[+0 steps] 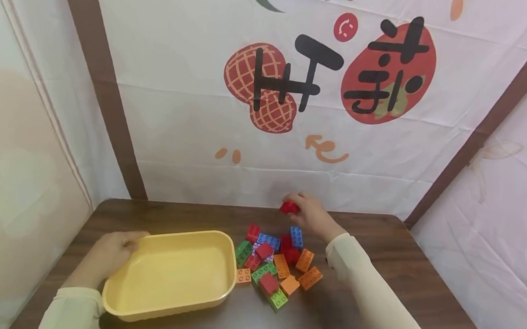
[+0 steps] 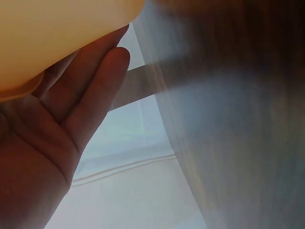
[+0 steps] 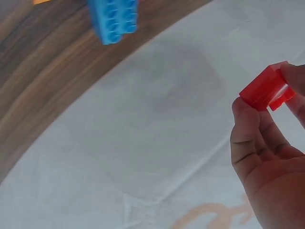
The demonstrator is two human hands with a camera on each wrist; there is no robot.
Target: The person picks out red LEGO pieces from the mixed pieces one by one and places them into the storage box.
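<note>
My left hand (image 1: 110, 257) grips the yellow plastic bin (image 1: 170, 308) by its left rim; in the left wrist view the fingers (image 2: 97, 90) lie along its outer underside. The bin's inside is bare, and it looks slightly tilted. Near the table's back edge, my right hand (image 1: 311, 216) pinches a red toy brick (image 1: 289, 207) between thumb and fingertips, raised off the table. The right wrist view shows that red brick (image 3: 267, 88) against the white backdrop. Below the right hand lies a pile of bricks, with a blue brick (image 1: 296, 237) closest.
The pile right of the bin has green bricks (image 1: 264, 271), orange bricks (image 1: 310, 278), red bricks (image 1: 268, 284) and a lime brick (image 1: 278, 299). Some are stacked. A printed white cloth (image 1: 180, 139) stands behind the brown wooden table (image 1: 378, 258).
</note>
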